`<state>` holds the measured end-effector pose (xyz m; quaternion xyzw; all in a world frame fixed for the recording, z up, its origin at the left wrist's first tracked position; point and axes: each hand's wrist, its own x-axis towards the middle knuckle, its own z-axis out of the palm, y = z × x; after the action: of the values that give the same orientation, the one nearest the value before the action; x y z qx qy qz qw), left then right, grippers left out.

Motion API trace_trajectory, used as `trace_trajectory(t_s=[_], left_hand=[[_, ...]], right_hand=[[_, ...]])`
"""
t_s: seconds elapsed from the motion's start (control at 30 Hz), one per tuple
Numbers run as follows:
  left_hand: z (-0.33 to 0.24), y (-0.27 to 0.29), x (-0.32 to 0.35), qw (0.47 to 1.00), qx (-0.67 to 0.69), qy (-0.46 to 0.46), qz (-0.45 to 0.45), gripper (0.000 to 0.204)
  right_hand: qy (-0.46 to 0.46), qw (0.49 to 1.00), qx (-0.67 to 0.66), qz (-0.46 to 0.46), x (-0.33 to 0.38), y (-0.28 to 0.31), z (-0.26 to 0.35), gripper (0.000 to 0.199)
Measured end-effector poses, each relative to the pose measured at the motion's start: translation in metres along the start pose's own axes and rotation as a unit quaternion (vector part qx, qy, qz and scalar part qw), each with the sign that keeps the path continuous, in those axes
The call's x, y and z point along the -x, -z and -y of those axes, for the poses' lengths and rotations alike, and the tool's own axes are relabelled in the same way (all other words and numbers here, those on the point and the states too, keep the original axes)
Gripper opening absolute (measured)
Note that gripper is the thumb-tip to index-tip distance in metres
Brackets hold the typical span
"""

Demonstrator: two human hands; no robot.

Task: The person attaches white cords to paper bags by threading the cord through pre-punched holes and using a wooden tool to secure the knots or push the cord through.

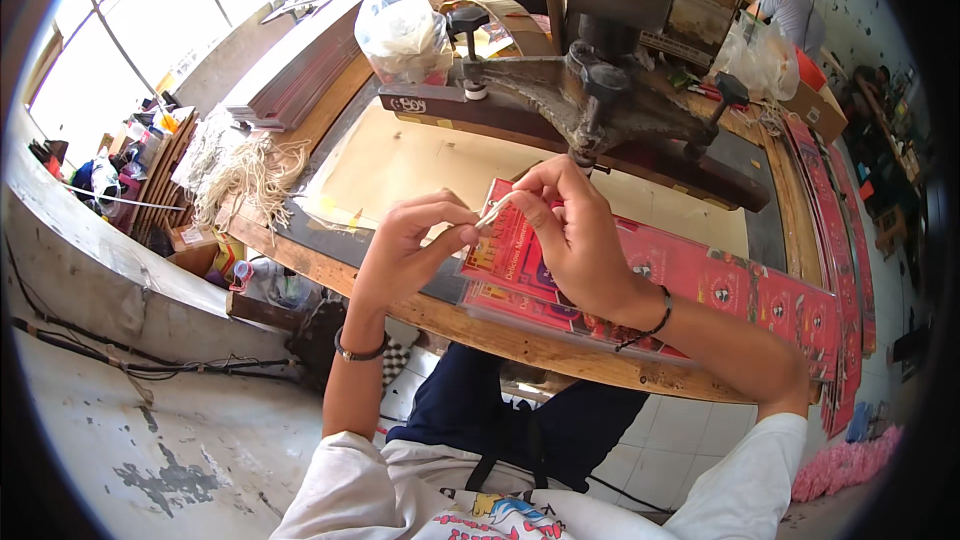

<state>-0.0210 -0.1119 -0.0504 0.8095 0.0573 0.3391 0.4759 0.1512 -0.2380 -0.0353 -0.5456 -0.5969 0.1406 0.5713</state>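
Observation:
Both of my hands meet over the near edge of the workbench, pinching a thin off-white string (pixel 494 210) between them. My left hand (pixel 418 240) has its thumb and fingertips closed on one part of it. My right hand (pixel 572 230) grips the string a little higher, with the fingers curled. Under my hands lies a stack of red printed sheets (pixel 700 290) with glossy clear edges, reaching to the right. My right wrist partly covers the sheets. A heap of similar cream strings (pixel 250 175) lies at the bench's left end.
A heavy metal press (pixel 590 90) with a dark crossbar stands behind my hands, above a cream board (pixel 400 160). Left of it are stacked flat boards (pixel 290 80) and a plastic bag (pixel 402 32). More red sheets (pixel 835 240) hang at the right. A person (pixel 795 10) is at far right.

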Motion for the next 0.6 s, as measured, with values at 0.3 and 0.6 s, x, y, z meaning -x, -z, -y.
trace_trajectory(t_s=[0.3,0.6], left_hand=[[-0.007,0.028,-0.100,0.927,-0.041,-0.031,0.372,0.011],[0.026,0.039,-0.106,0.887,0.118,-0.034,0.445,0.013]], right_hand=[[-0.051,0.997,-0.062,0.002,-0.003,-0.001,0.002,0.017],[-0.056,0.997,-0.044,0.041,-0.003,0.003,0.003,0.010]])
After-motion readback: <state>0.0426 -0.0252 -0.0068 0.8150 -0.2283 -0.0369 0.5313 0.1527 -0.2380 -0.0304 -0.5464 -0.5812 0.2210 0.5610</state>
